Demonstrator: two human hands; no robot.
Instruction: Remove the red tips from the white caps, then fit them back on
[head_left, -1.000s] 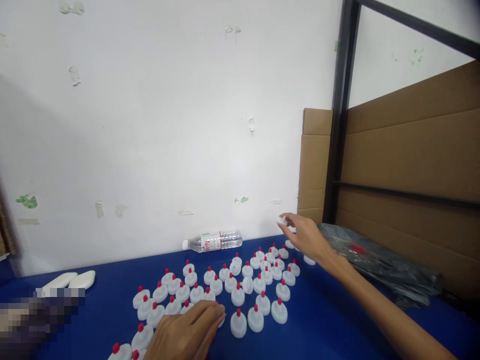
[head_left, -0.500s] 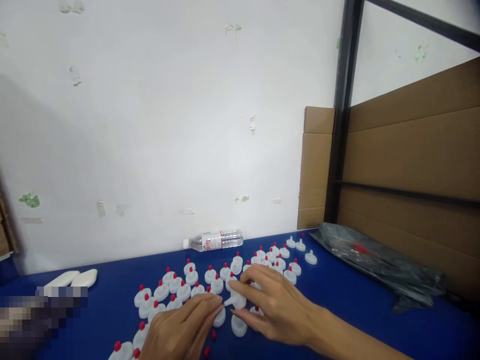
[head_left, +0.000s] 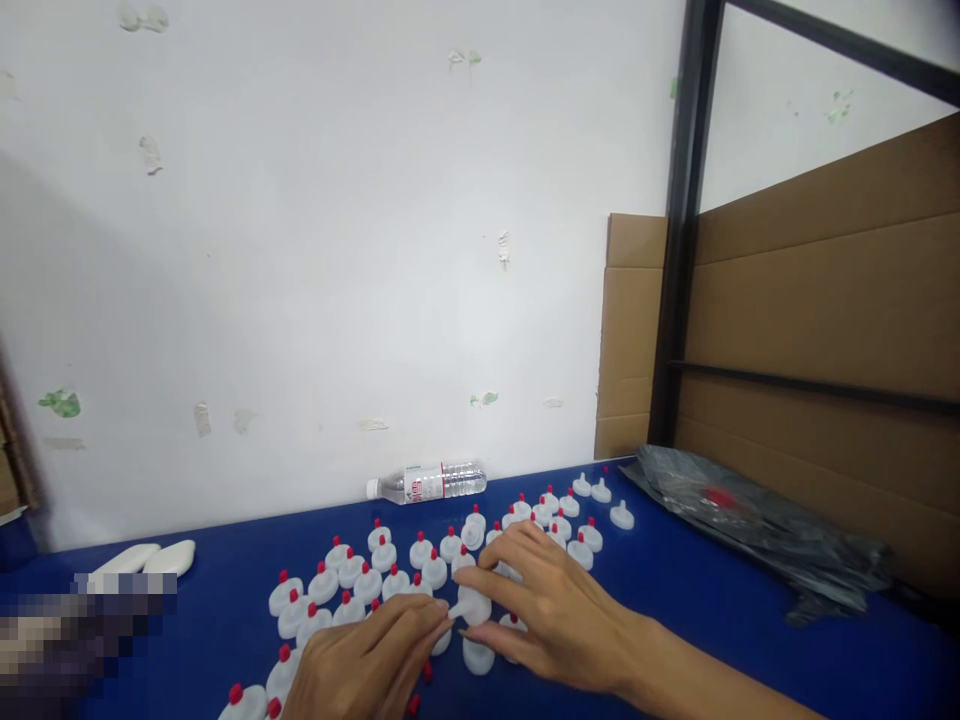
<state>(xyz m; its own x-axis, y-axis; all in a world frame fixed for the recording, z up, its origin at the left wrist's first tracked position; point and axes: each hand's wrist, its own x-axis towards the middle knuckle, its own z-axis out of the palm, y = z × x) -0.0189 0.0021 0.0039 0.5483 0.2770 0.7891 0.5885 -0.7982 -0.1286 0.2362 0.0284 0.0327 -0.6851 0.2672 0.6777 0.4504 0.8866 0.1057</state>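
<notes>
Between the thumb and fingers of my right hand [head_left: 559, 610] is a white nozzle cap [head_left: 474, 605], tilted so its spout points left. My left hand [head_left: 364, 655] is closed in a pinch at the spout's tip; whatever its fingertips hold is hidden. Beneath the held cap another white nozzle cap [head_left: 478, 655] sits on the blue table [head_left: 645, 640]. Many white nozzle caps with red tips [head_left: 395, 580] stand around both hands. Small loose red tips [head_left: 428, 672] lie beside my left hand, partly covered.
A clear water bottle [head_left: 431, 483] lies on its side by the wall. Two white oval objects [head_left: 169, 558] lie at the left, near another person's blurred arm [head_left: 82, 640]. A grey plastic bag [head_left: 750, 530] rests at the right, before cardboard [head_left: 825, 320] and a black metal frame [head_left: 679, 250].
The fingertips of my left hand have moved slightly right, closer over the spout's tip. My right hand keeps its hold on the nozzle cap almost in place.
</notes>
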